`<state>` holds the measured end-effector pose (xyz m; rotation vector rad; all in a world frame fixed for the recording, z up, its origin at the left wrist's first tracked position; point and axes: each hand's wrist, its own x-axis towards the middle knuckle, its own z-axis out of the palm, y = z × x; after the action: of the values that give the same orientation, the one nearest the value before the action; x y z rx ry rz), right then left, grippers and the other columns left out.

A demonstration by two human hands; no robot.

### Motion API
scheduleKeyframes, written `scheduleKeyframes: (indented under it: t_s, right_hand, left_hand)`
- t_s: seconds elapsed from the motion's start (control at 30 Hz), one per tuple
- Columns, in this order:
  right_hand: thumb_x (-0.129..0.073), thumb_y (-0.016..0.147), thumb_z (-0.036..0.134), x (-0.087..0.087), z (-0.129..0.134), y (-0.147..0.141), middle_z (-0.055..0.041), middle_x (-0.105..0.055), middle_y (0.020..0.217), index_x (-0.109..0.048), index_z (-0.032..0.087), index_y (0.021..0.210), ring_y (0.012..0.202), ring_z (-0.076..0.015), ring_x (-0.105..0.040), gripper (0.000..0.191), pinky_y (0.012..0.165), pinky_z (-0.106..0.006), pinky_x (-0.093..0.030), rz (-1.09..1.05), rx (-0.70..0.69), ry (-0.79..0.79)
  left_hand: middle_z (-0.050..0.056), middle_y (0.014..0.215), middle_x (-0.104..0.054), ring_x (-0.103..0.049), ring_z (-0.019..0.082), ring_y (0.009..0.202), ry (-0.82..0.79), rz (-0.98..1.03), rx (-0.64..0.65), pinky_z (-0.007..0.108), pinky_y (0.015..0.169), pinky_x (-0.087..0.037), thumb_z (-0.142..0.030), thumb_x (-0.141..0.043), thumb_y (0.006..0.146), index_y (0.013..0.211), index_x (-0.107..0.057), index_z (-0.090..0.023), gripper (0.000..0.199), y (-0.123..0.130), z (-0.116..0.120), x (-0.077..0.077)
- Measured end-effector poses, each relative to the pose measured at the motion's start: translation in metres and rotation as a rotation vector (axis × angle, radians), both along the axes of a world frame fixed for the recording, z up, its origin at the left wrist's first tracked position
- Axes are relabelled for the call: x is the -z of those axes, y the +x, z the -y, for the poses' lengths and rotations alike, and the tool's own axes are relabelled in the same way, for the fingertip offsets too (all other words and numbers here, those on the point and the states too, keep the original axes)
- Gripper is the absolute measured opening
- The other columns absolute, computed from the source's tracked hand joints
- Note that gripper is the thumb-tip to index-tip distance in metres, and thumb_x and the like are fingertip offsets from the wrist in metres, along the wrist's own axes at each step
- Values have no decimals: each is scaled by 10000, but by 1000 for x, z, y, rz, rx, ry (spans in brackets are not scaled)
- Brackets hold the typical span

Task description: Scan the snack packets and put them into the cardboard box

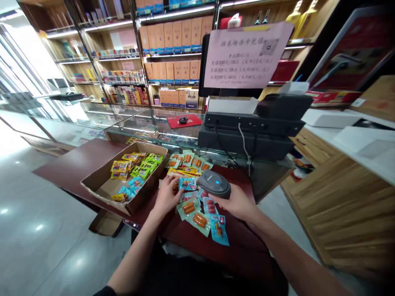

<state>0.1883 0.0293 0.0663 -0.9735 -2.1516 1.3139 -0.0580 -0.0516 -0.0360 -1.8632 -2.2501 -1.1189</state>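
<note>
My right hand (237,201) is wrapped around the grip of a dark grey barcode scanner (212,183), whose top shows a blue light. Opposite it, my left hand (166,195) has thumb and fingers at the left edge of a blue snack packet (188,183), close to the scanner's front. Around both hands lie clear packets of small sausages (200,220), some orange and some dark red. Another blue packet (219,230) lies nearest to me, and long yellow packets (182,172) sit behind my left hand.
Left of the sausages, an open cardboard box (101,195) holds yellow, green and blue packets on the dark red table (77,158). Behind stand a glass counter, a red mouse pad (185,121) and a monitor with a paper notice (243,57). Cables (243,142) hang down behind the table.
</note>
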Motion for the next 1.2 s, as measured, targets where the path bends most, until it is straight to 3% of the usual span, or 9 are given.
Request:
scheduleKeyframes:
  t_s: [0.07, 0.17, 0.27, 0.4, 0.5, 0.6, 0.87, 1.03, 1.2]
  right_hand:
    - [-694, 757, 369, 4, -2, -2, -52, -749, 763, -676, 164, 988, 562, -188, -669, 310, 499, -275, -515, 4, 35, -18]
    - [-691, 758, 377, 8, -3, -4, -44, -743, 749, -664, 166, 1003, 519, -175, -653, 324, 483, -274, -512, 27, 70, -23]
    - [-685, 772, 386, 15, -2, -4, -55, -752, 779, -681, 173, 1000, 570, -191, -682, 312, 519, -284, -535, 60, 68, -12]
    - [-676, 790, 384, 28, 4, 0, -67, -767, 848, -702, 189, 998, 713, -227, -727, 287, 638, -308, -572, 58, 61, 20]
    - [-687, 786, 376, 31, 10, 1, -80, -771, 955, -701, 178, 1039, 870, -254, -726, 322, 760, -329, -567, 58, 72, 126]
    - [-664, 811, 398, 28, 15, -1, -78, -772, 907, -700, 162, 1062, 876, -258, -720, 347, 778, -337, -554, 81, 46, 156]
    - [-641, 830, 450, 25, 16, -4, -68, -764, 829, -698, 147, 1076, 793, -242, -714, 394, 719, -318, -542, 96, 31, 154]
    - [-650, 823, 426, 22, 17, -2, -59, -764, 820, -698, 160, 1086, 782, -245, -715, 377, 706, -321, -543, 92, 13, 163]
    - [-660, 806, 407, 19, 14, -8, -55, -753, 729, -702, 170, 1083, 791, -277, -725, 367, 681, -339, -557, 118, -20, 198]
  left_hand:
    - [166, 1262, -603, -400, 367, 1345, 35, 11, -142, 527, 1107, -369, -393, -687, 803, 1176, -685, -173, 433, 2, -7, 1]
    - [143, 1164, -641, -436, 369, 1292, 64, 52, -178, 518, 1080, -386, -354, -757, 734, 983, -732, -191, 299, 2, -19, 2]
    - [96, 1002, -679, -575, 302, 1104, 89, 224, -157, 466, 979, -465, -261, -762, 701, 862, -688, -192, 189, 2, -25, 2]
    - [36, 837, -683, -659, 181, 788, 108, 662, -36, 330, 773, -534, -260, -685, 741, 848, -586, -181, 165, 2, -25, 2]
    - [13, 776, -676, -659, 153, 730, 137, 862, 39, 276, 721, -528, -327, -715, 717, 855, -563, -180, 252, -1, -22, -3]
    - [11, 761, -688, -667, 154, 728, 126, 962, 60, 275, 728, -532, -370, -755, 680, 909, -603, -172, 339, -4, -18, -11]
    - [32, 759, -716, -666, 159, 674, 87, 1048, 36, 265, 632, -535, -404, -785, 635, 904, -678, -141, 391, -1, -13, -25]
    - [59, 810, -738, -690, 180, 727, 100, 1073, 30, 280, 671, -548, -406, -810, 622, 939, -682, -135, 436, -3, -9, -32]
    - [83, 858, -749, -703, 199, 759, 169, 958, -11, 304, 705, -561, -429, -804, 639, 958, -699, -133, 449, -47, 5, -54]
